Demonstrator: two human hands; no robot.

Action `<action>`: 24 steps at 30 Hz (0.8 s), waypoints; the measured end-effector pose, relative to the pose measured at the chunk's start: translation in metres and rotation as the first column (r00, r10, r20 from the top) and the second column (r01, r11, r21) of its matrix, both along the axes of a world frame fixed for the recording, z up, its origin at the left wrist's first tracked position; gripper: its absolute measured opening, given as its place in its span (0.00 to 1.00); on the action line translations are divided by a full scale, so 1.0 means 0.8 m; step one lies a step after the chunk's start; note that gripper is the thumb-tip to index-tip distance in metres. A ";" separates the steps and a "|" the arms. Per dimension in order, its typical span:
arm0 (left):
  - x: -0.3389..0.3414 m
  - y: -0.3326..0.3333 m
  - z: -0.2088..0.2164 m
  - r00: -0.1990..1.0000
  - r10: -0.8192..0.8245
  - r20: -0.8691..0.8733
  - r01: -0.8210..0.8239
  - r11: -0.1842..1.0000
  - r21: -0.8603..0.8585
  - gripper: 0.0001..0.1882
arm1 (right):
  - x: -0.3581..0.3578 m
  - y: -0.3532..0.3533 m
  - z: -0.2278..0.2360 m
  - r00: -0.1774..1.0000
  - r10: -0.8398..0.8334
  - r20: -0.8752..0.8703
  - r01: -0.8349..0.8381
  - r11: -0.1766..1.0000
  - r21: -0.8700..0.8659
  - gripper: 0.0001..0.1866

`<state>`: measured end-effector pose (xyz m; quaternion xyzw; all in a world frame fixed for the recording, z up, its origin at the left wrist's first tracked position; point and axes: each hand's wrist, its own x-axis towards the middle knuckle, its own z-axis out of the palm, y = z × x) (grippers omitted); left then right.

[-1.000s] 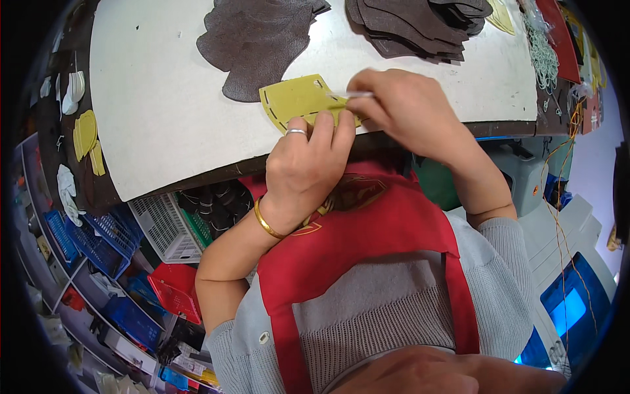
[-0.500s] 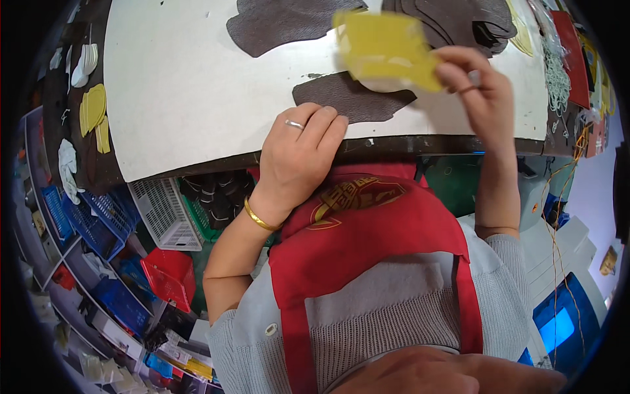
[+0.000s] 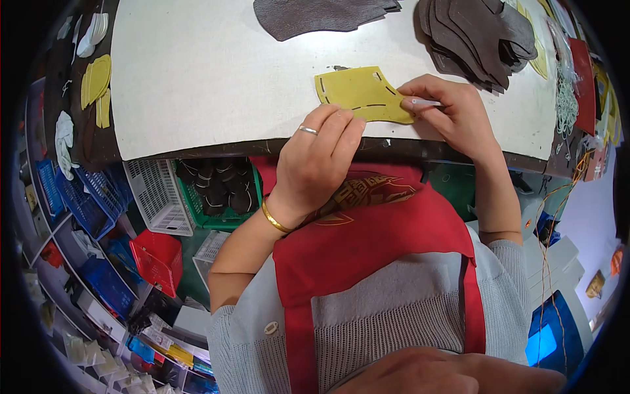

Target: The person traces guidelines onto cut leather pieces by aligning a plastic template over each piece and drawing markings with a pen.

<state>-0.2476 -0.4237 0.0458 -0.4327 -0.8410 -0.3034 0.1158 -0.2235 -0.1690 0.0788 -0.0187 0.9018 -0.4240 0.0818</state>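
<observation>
A flat yellow template [image 3: 357, 88] with narrow dark slots along its sides lies near the table's front edge. The fingertips of my left hand [image 3: 315, 154] press on its lower left edge, close together, with the thumb hidden. In my right hand [image 3: 456, 115] is a slim whitish pen [image 3: 426, 102], held between thumb and fingers. That thumb also rests at the template's narrow right end. Whatever lies beneath the template is covered by it. Beyond, a stack of dark brown leather pieces [image 3: 469, 33] sits at the right, and more leather pieces [image 3: 321, 14] lie at the far middle.
Yellow templates [image 3: 98, 82] and a white glove [image 3: 64, 141] lie along the left side. Pale green cords [image 3: 566, 105] hang at the right edge. Below the table stand a white crate [image 3: 157, 190], a green crate [image 3: 226, 220] with dark pieces, and a red basket [image 3: 161, 259].
My right hand has brought the yellow template down from the air onto the spot where a brown leather piece lay. My left fingers now rest on the template, and the pen has come into view.
</observation>
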 end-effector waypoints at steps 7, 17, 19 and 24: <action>0.002 0.012 0.019 0.996 0.021 -0.091 -0.048 0.949 -0.310 0.19 | -0.006 0.025 -0.001 0.996 -0.083 0.033 0.083 0.997 -0.001 0.13; 0.002 0.029 0.028 0.985 -0.080 -0.152 0.004 0.896 -0.444 0.27 | 0.027 0.024 -0.008 0.953 -0.089 -0.291 0.176 0.941 0.290 0.11; 0.005 0.032 0.033 0.988 -0.099 -0.120 0.024 0.860 -0.510 0.27 | 0.024 0.025 -0.008 0.942 -0.050 -0.333 0.165 0.931 0.327 0.11; 0.018 0.047 0.021 0.970 -0.145 -0.196 0.049 0.903 -0.426 0.22 | -0.009 0.030 0.013 0.810 0.044 -0.585 0.180 0.930 0.320 0.11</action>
